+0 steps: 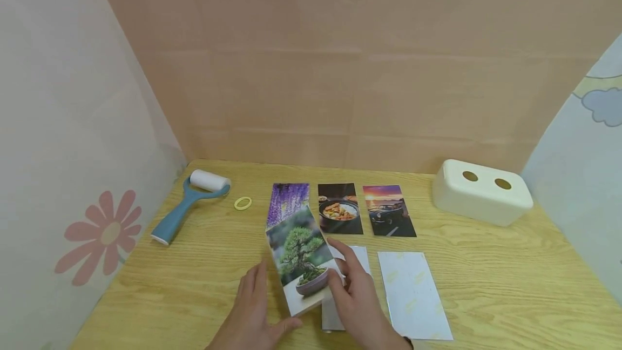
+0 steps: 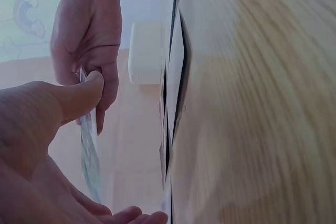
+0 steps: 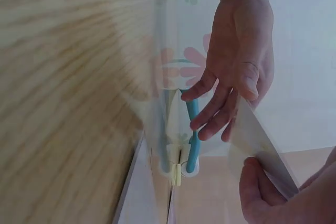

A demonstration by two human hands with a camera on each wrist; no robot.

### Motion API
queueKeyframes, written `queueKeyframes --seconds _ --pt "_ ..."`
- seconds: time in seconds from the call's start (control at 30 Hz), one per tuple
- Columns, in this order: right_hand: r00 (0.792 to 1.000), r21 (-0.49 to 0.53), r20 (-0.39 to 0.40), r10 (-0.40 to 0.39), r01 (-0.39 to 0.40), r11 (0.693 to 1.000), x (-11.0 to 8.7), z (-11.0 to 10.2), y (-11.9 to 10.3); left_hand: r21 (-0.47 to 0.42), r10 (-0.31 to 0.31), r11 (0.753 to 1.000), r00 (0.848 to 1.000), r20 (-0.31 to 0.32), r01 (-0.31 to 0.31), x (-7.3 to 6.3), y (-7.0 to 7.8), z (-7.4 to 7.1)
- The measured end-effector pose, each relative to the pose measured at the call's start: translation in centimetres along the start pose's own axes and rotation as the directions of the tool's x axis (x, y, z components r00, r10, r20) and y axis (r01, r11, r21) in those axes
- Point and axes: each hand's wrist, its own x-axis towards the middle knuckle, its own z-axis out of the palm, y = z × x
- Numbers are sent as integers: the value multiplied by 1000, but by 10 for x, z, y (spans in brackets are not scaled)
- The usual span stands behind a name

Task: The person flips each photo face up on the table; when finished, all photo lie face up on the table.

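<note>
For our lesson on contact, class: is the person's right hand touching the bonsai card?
Touching. The head view shows the right hand holding the bonsai card by its right side, with the thumb on its printed face.

a wood-grain table [image 1: 194,296] meets a creased tan wall [image 1: 340,69], between pale, print-decorated side walls [image 1: 63,96].
</note>
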Motion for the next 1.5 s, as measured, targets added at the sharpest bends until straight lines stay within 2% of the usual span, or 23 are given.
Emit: queueKeyframes --seconds 0.17,0.27,0.37,0.5,0.63,0.8,0.9,1.1,1.3,1.37,1.5 --pt "1000 41 -1 11 -11 999 -2 4 2 -21 -20 1000 999 25 20 0 1 -4" --pt "999 95 44 17 -21 995 -3 7 5 1 -27 1000 1000 9 27 -1 -1 -8" --pt "997 131 78 -22 11 991 -4 11 9 47 -17 999 1000 -26 18 -2 -6 -11" --pt "989 87 128 -71 60 994 -6 17 15 127 19 992 997 -70 -10 -6 -14 -13" --pt "974 22 225 -25 21 1000 -6 19 17 177 35 984 996 -79 -20 -7 -21 -14" --pt "944 -35 326 52 -43 998 -3 21 17 226 32 974 999 -42 -22 -5 -28 -16" --pt "930 -74 361 63 -39 997 -3 22 16 238 14 971 1000 0 -14 -2 -32 -16" --pt "916 -134 394 72 -21 991 -5 23 16 232 -36 973 996 84 16 4 -40 -15" --pt "904 -135 404 141 -93 986 -5 24 16 211 -21 978 993 115 -4 5 -47 -15" --pt "898 -142 406 171 -122 982 -4 25 16 208 -31 978 991 130 4 7 -48 -16" --pt "893 -175 407 191 -129 976 -3 25 14 206 -54 978 988 143 23 10 -48 -16"
